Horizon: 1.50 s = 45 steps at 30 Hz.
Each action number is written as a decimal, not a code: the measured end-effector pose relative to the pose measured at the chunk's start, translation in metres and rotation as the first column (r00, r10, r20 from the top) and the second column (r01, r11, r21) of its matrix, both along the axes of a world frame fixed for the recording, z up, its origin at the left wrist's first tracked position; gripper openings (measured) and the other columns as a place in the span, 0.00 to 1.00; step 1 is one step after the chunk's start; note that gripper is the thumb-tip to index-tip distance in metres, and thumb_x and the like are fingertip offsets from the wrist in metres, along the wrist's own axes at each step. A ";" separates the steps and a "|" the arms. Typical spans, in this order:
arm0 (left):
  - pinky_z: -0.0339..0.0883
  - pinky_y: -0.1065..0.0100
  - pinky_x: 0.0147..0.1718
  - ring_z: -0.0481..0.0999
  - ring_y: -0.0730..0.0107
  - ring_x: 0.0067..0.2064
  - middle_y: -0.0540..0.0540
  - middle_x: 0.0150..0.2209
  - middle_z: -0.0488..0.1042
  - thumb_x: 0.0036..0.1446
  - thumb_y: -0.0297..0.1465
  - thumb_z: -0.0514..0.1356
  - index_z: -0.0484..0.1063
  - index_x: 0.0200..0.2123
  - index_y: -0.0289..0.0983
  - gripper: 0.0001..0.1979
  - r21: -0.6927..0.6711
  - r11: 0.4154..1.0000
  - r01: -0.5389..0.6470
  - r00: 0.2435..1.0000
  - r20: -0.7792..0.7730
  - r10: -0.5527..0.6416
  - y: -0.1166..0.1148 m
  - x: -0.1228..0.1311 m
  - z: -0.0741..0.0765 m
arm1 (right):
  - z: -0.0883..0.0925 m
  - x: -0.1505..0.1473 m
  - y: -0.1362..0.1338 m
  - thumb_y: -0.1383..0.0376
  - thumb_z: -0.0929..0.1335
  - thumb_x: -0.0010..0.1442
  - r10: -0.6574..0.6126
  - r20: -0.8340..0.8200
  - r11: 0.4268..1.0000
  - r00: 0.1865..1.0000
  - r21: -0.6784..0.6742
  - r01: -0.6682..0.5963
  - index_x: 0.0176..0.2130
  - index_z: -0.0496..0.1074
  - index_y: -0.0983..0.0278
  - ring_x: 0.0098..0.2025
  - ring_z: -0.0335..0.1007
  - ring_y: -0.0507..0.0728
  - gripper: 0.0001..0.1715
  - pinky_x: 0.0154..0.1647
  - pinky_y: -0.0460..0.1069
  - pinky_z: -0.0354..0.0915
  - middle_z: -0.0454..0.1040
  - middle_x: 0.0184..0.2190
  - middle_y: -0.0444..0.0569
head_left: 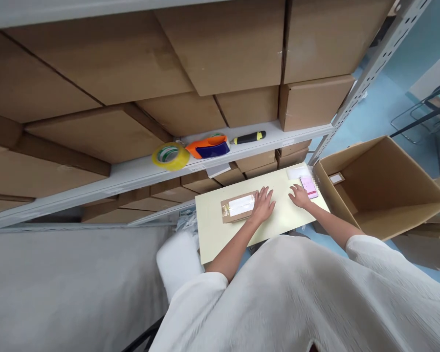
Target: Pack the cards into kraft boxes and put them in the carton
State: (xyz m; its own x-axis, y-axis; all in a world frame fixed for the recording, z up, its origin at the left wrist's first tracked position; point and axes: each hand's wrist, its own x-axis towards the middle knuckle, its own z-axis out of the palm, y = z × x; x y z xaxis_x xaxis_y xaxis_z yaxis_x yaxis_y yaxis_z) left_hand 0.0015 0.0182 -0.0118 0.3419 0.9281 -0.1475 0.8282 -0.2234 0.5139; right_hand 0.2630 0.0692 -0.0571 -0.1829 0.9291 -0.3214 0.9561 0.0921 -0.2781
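In the middle of the frame, the left hand lies flat and open, its fingers resting on the right end of a small brown parcel with a white label. The parcel sits on the pale yellow desk. The right hand is open too, touching the desk just beside a pink phone. A big open box stands at the right. Above, a shelf holds a yellow tape roll.

Matt cardboard parcel with a paper label; glossy, perhaps plastic tape roll.
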 end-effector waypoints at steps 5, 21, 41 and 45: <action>0.43 0.42 0.79 0.51 0.49 0.81 0.38 0.79 0.58 0.76 0.40 0.49 0.59 0.77 0.41 0.30 -0.111 0.986 -0.126 0.992 0.017 0.129 0.027 0.057 -0.013 | -0.016 0.040 0.055 0.59 0.63 0.75 -0.013 -0.062 0.999 0.998 -0.043 0.010 0.67 0.72 0.64 0.68 0.67 0.71 0.28 0.66 0.63 0.66 0.70 0.69 0.63; 0.54 0.48 0.77 0.57 0.51 0.79 0.39 0.78 0.61 0.77 0.41 0.50 0.62 0.75 0.40 0.29 -0.271 0.921 -0.281 0.955 0.018 0.297 0.052 0.108 -0.050 | -0.069 0.029 0.149 0.53 0.66 0.74 -0.043 -0.068 0.996 0.997 -0.086 0.037 0.60 0.73 0.66 0.63 0.66 0.73 0.24 0.61 0.64 0.67 0.69 0.61 0.67; 0.61 0.49 0.75 0.67 0.51 0.75 0.40 0.72 0.71 0.71 0.33 0.60 0.75 0.65 0.42 0.22 -0.294 0.894 -0.337 0.901 0.175 0.397 0.067 0.121 -0.069 | -0.079 0.047 0.181 0.66 0.68 0.71 -0.110 -0.110 0.980 0.988 -0.177 0.089 0.47 0.78 0.65 0.54 0.72 0.65 0.08 0.57 0.55 0.67 0.74 0.55 0.62; 0.67 0.52 0.70 0.76 0.53 0.67 0.38 0.65 0.77 0.70 0.31 0.61 0.77 0.61 0.40 0.18 -0.319 0.869 -0.379 0.857 0.233 0.459 0.086 0.129 -0.067 | -0.065 0.057 0.180 0.66 0.67 0.70 -0.135 -0.198 0.984 0.971 -0.143 0.107 0.46 0.78 0.64 0.49 0.75 0.63 0.09 0.51 0.53 0.69 0.79 0.51 0.58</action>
State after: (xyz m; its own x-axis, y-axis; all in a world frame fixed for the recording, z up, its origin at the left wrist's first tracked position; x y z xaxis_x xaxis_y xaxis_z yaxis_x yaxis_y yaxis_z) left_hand 0.1310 0.1047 -0.0788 -0.0067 0.9362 -0.3514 0.6152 0.2809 0.7366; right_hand 0.3205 0.2492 -0.1221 -0.1468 0.9010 -0.4082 0.8788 -0.0707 -0.4720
